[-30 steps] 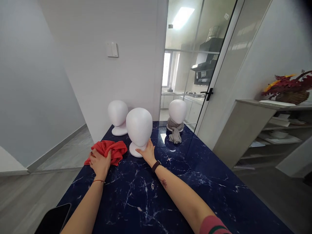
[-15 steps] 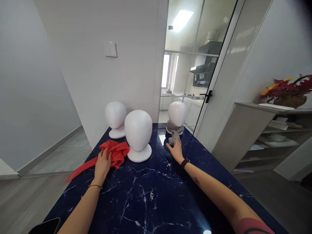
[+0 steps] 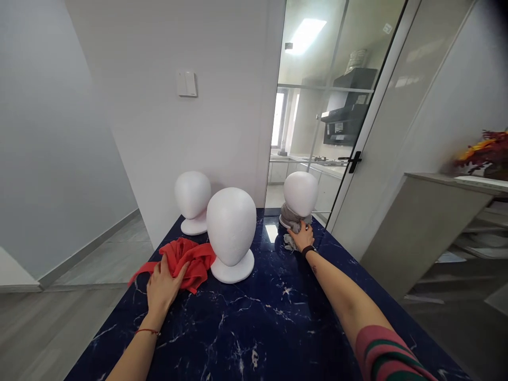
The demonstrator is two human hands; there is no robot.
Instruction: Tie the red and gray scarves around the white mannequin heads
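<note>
My left hand (image 3: 162,286) lies on a crumpled red scarf (image 3: 186,257) on the dark blue marble table (image 3: 246,328), fingers curled into the cloth. Just right of the scarf stands a large white foam head (image 3: 231,231). A second white foam head (image 3: 192,201) stands behind it near the wall. My right hand (image 3: 302,235) reaches to the far right foam head (image 3: 300,194) and is closed on the grey scarf (image 3: 289,215) wrapped round its neck.
A white wall with a light switch (image 3: 186,84) backs the table. A glass sliding door with a black handle (image 3: 352,161) stands at the far right, a kitchen behind it. A grey shelf unit (image 3: 436,217) with red flowers (image 3: 482,153) is to the right.
My right hand left the base of the large foam head, crossed to the right and took hold of the grey scarf on the far head. My left hand stayed on the red scarf.
</note>
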